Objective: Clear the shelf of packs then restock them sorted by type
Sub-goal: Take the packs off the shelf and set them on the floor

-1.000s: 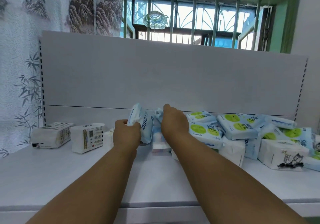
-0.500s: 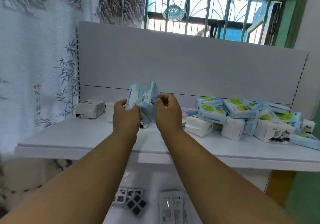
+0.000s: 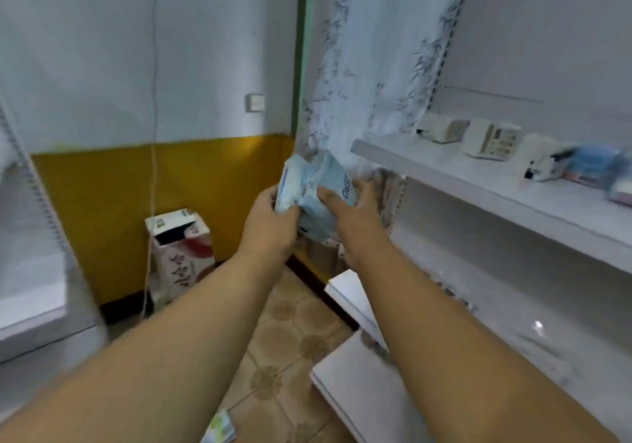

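Your left hand (image 3: 270,216) and right hand (image 3: 355,210) both grip blue packs (image 3: 316,186) between their fingers, off the shelf (image 3: 444,172), where more packs (image 3: 492,139) beyond your right fingers await clearing.

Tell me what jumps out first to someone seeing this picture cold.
Two bare forearms reach to mid-frame, where the left hand and right hand grip light blue packs in the air, left of the white shelf. Behind them, an open carton stands on the floor against the mustard-yellow lower wall.
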Motion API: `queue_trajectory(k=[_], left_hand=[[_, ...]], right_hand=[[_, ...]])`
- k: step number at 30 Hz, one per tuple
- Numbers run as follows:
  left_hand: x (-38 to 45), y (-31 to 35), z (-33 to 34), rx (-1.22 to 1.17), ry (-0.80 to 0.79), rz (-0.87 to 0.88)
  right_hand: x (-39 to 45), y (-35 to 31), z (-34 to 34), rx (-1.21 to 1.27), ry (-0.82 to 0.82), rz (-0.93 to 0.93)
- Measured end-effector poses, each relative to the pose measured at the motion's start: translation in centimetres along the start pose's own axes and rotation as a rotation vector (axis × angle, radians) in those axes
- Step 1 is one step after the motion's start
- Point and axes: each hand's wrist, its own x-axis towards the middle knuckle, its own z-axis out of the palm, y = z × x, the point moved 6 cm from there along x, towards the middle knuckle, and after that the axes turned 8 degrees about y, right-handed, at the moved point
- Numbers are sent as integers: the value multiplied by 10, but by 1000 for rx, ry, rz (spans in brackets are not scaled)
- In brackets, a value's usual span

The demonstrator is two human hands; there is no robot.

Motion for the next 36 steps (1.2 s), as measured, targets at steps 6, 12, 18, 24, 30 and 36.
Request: queue_trajectory(k=[6, 12, 18, 24, 30, 36], left_hand=[[-8, -71, -163, 5, 178, -250], [27, -154, -289, 14, 259, -412], [34, -291, -367, 35, 444, -591], [8, -424, -373, 91, 525, -817], [-8, -533, -334, 122, 564, -956], [-23, -693, -290, 405, 442, -965]], right_hand=[[-85, 84, 117, -32, -259, 153], [-123, 167, 218, -152, -384, 172], [-143, 300, 259, -259, -427, 290], [-127, 437, 221, -407, -383, 465], [-112, 558, 179, -554, -495, 547], [-88, 730, 123, -663, -418, 612]])
